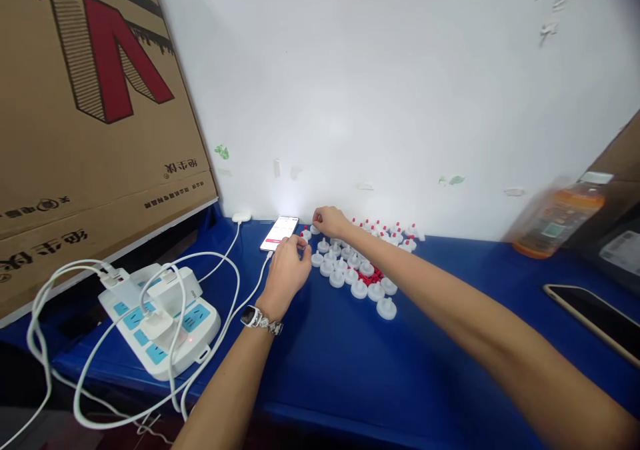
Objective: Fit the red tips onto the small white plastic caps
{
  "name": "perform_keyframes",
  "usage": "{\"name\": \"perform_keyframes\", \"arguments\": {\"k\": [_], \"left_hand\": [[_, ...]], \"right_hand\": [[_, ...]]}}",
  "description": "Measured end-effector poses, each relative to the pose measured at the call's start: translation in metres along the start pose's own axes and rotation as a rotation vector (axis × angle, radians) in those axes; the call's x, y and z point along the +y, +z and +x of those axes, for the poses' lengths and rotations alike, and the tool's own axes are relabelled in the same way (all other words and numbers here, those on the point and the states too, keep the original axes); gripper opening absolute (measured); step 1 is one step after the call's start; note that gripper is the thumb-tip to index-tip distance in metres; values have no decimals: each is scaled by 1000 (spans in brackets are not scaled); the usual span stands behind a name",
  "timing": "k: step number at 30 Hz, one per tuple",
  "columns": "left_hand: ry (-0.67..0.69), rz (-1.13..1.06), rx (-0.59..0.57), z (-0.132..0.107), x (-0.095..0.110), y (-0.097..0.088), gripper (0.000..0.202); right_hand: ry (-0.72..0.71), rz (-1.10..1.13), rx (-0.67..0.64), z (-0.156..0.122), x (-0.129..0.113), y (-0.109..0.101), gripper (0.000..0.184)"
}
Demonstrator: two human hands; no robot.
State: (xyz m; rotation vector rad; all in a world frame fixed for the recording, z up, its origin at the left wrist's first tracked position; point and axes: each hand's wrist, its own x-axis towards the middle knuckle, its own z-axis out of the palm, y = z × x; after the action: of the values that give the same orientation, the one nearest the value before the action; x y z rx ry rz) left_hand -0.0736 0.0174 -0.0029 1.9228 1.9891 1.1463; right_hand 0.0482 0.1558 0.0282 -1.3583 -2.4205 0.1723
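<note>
My left hand (290,267), with a watch on its wrist, is beside the lower right edge of a lit phone (279,232). Its fingers are curled and what they hold, if anything, is hidden. Farther back near the wall, my right hand (330,222) pinches at the top of a white nozzle cap (314,230). Just left of that is a white cap with a red tip (305,234). Several white caps without tips (337,279) stand in rows on the blue table (350,363). Small red tips (367,275) lie heaped among them, partly hidden by my right forearm.
Behind my right forearm sit several red-tipped white pieces (395,232). A power strip (165,317) with chargers and looping white cables (220,257) occupies the left. On the right are a bottle (560,217) and another phone (595,320). A white wall (375,103) bounds the back.
</note>
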Motion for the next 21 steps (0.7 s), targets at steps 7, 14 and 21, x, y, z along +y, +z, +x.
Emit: {"name": "perform_keyframes", "arguments": {"k": [7,14,21], "left_hand": [[214,-78,31,-10,20,8,38],[477,-169,-269,-20,40,15,30],[686,-38,-194,-23,57,8,29]], "right_hand": [[-130,597,92,-89,3,-31,15],[-147,467,218,-163,18,-44,27],[-11,633,168,-167,30,-39,40]]}}
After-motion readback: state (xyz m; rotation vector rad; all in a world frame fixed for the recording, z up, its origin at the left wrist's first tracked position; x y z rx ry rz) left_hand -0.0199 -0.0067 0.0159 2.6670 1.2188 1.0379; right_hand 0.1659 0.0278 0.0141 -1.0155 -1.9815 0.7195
